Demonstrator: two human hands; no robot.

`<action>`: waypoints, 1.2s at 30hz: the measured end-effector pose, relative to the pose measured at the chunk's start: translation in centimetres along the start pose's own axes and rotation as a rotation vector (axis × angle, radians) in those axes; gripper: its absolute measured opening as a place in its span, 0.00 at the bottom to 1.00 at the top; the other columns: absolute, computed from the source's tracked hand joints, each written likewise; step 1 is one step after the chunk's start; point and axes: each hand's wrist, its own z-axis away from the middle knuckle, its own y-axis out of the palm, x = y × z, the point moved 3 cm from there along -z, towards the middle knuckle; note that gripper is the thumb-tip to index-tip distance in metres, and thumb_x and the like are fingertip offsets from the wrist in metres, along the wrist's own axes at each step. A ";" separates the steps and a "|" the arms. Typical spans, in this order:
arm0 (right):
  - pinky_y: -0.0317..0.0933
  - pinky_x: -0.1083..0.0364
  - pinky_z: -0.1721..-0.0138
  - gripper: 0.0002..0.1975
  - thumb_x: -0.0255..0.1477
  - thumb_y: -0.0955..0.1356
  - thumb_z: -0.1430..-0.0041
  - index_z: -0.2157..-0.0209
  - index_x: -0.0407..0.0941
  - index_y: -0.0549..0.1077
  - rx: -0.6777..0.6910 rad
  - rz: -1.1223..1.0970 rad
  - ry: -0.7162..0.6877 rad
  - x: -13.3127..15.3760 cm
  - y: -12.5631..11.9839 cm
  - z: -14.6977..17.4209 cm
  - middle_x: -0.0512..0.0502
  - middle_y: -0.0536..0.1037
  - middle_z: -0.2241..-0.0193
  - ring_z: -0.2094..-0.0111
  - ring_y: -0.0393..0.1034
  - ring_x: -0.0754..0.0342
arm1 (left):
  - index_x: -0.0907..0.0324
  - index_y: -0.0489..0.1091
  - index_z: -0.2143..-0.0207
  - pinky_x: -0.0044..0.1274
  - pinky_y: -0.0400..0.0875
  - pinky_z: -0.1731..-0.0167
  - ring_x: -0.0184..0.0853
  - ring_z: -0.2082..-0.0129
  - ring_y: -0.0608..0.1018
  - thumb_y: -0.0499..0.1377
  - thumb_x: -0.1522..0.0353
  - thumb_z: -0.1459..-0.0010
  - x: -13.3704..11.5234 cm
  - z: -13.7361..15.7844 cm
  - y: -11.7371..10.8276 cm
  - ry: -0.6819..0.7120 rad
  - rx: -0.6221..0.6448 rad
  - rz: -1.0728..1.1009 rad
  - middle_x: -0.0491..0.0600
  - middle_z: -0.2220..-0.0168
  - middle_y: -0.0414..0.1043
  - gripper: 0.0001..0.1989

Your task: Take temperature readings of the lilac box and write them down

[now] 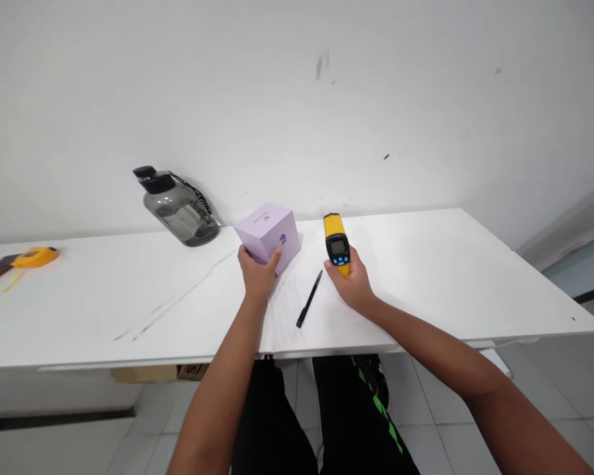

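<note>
My left hand is closed around the near lower corner of a pale purple box, its thumb resting on the face with a dark purple emblem. In my right hand is a yellow and black infrared thermometer, gripped by its handle. Its small grey screen and blue buttons face me. Between my hands a black pen lies at a slant on the white table. Beside it, a sheet of paper with faint writing lies partly under my left forearm.
A grey see-through water bottle with a black cap stands at the back left near the wall. Toward the far left edge lies a blurred yellow and black tool. The white table reaches to the right; a cardboard box sits below it.
</note>
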 end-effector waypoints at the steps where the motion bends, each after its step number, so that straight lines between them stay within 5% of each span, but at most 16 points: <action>1: 0.71 0.47 0.58 0.20 0.44 0.71 0.40 0.51 0.49 0.71 0.000 0.000 -0.003 0.0 0.0 0.0 0.46 0.77 0.62 0.63 0.72 0.47 | 0.53 0.58 0.34 0.48 0.66 0.28 0.54 0.30 0.70 0.78 0.53 0.51 -0.1 0.0 0.0 -0.003 -0.002 -0.004 0.63 0.31 0.62 0.49; 36: 0.71 0.46 0.60 0.22 0.45 0.71 0.38 0.47 0.49 0.71 0.020 0.049 0.003 -0.3 0.0 0.2 0.46 0.78 0.61 0.62 0.72 0.46 | 0.53 0.60 0.35 0.51 0.66 0.28 0.54 0.31 0.72 0.80 0.54 0.54 0.3 0.0 0.1 -0.017 -0.021 0.060 0.61 0.33 0.65 0.49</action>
